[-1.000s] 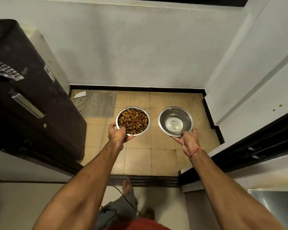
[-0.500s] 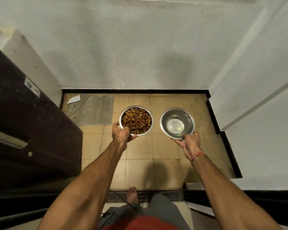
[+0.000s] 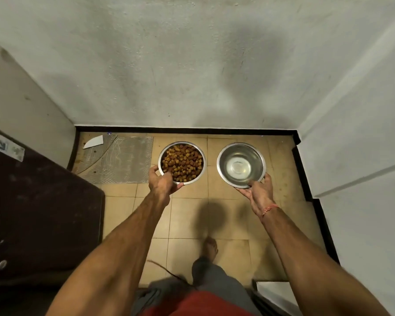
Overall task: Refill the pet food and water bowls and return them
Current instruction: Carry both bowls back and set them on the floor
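- Nearest you: red shirt hem, grey trouser leg, one bare foot on the tiled floor.
- Your two bare forearms reach forward over the tan tiles; a red thread band sits on your right wrist.
- Your left hand grips the near rim of the steel food bowl, fingers curled round the edge, thumb at its left side.
- Food bowl is full of brown kibble, level.
- Your right hand holds the near rim of the steel water bowl, fingers under, thumb on the edge.
- Water bowl holds clear water low in the bottom; it's just beside the food bowl, right of it, not touching.
- Can't tell whether either bowl rests on the floor or hangs just above it.
- Left: dark brown door with a white sticker.
- Far left floor: grey ribbed mat, a white scrap past it.
- Beyond: black skirting, then the white wall.
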